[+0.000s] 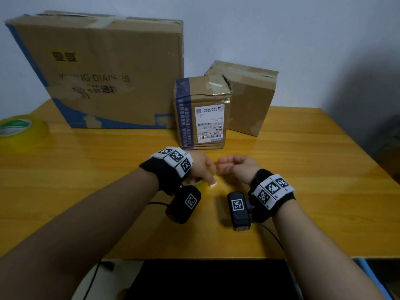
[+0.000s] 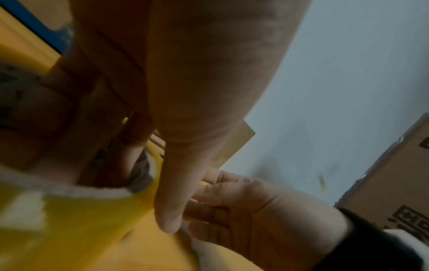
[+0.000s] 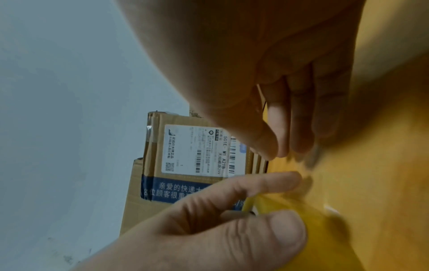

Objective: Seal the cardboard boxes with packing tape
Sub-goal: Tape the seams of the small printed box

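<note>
Cardboard boxes (image 1: 203, 113) wait at the desk's (image 1: 303, 169) far side, sealing not begun, while left hand (image 1: 200, 167) grips the yellow tape roll (image 2: 81, 220) and right hand (image 1: 234, 167) fingers pinch at its end.

Large box (image 1: 104, 72) back left on table (image 1: 303, 169), labelled box (image 1: 203, 113) before third box (image 1: 251, 98), tape roll (image 1: 19, 128) far left

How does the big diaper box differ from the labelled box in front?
The diaper box is far larger than the labelled box. The diaper box stands at the back left; the labelled box stands further forward, nearest the hands. The diaper box has printed lettering and blue edging; the labelled box has a white shipping label with barcodes and a blue side strip. Both are worn brown cardboard, upright on the table, with old tape on top.
</note>
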